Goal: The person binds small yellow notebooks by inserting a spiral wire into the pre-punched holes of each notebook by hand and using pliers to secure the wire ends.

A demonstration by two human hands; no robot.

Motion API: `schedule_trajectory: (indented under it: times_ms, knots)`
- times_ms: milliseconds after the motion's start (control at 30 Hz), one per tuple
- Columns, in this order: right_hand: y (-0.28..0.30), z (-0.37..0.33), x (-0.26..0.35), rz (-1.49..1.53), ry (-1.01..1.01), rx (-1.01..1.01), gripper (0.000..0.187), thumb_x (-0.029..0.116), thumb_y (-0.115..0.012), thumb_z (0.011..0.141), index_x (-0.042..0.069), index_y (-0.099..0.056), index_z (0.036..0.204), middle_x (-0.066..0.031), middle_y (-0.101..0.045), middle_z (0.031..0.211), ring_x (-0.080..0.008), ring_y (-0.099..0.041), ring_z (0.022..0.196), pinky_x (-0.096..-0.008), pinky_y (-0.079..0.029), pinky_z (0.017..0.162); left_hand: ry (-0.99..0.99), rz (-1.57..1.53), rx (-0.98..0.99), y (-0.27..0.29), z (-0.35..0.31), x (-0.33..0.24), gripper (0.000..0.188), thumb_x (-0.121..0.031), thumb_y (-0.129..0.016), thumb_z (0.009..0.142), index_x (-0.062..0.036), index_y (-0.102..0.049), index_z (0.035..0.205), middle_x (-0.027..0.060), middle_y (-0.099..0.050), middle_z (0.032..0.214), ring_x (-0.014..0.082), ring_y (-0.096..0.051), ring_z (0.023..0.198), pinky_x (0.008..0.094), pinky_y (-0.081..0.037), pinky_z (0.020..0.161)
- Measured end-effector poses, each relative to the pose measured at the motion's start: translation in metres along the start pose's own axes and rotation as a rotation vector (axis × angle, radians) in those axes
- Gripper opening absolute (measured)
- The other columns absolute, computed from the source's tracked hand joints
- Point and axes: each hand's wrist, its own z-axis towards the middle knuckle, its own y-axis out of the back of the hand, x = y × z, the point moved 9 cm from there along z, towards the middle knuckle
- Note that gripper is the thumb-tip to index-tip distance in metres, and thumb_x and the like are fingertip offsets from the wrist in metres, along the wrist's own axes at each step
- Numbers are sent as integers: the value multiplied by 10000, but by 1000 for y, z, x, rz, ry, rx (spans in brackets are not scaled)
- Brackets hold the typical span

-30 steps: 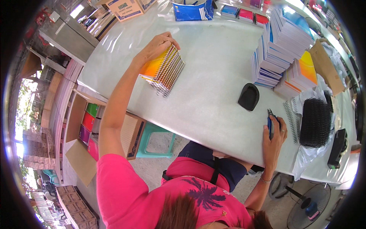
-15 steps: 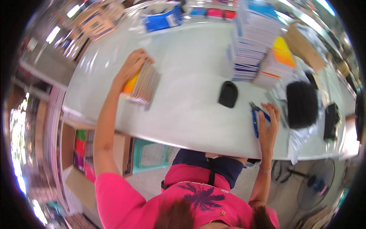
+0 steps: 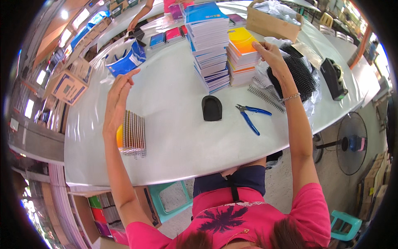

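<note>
My left hand (image 3: 118, 97) is raised over the left side of the table, fingers stretched out, holding nothing. Just below it is a stack of spiral-bound notebooks (image 3: 134, 135) with a yellow cover showing. My right hand (image 3: 271, 58) reaches to a stack of yellow booklets (image 3: 242, 41), its thumb and fingers closed on the right edge of the top one. Blue-handled cutting pliers (image 3: 252, 116) lie with handles spread, nearer me. To their left sits a small black rounded piece (image 3: 212, 108). Loose metal spiral coils (image 3: 267, 97) lie below my right wrist.
A tall stack of blue booklets (image 3: 207, 45) stands left of the yellow ones. Black coils (image 3: 296, 74) heap on plastic at right, near a tape dispenser (image 3: 333, 79) and cardboard box (image 3: 273, 25). A blue container (image 3: 126, 60) stands far left. Another person's arm (image 3: 141, 16) shows beyond.
My left hand has come off the spiral-bound notebooks and lifted. My right hand has left the pliers on the table and moved up to the yellow booklets. The view has shifted rightward.
</note>
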Motion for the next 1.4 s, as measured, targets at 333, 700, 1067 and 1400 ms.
schedule_trajectory:
  times_ms: [333, 700, 1067, 1400]
  knots:
    - [32, -2, 19, -238, 158, -266, 268, 179, -633, 880, -43, -648, 1030, -223, -696, 923, -320, -686, 845, -388, -515, 764, -282, -190, 124, -108, 24, -83, 295, -4, -565, 936, -61, -666, 1206, 74, -555, 984, 165, -528, 921, 270, -441, 813]
    - [-9, -168, 150, -408, 459, 56, 184, 11, -611, 822, 32, -674, 994, -149, -676, 930, -356, -643, 901, -435, -504, 779, -509, 419, -40, -134, -3, -186, 402, -36, -617, 881, -159, -618, 1264, 55, -608, 1159, 220, -591, 1101, 427, -296, 1106]
    - [121, -89, 32, -418, 147, -305, 236, 207, -693, 894, 28, -698, 1048, -166, -675, 1045, -297, -660, 929, -387, -507, 837, -180, 398, 93, -124, -42, -114, 188, -47, -548, 916, -97, -638, 1073, 26, -664, 978, 206, -627, 966, 439, -287, 1083]
    - [185, -54, -105, -1043, 50, -266, 383, 310, -624, 932, 36, -571, 1195, -212, -645, 1107, -420, -583, 1078, -527, -429, 920, 37, 441, 177, -170, -93, -37, 368, 29, -501, 888, -129, -542, 1218, 37, -550, 1088, 250, -474, 1184, 620, -124, 1146]
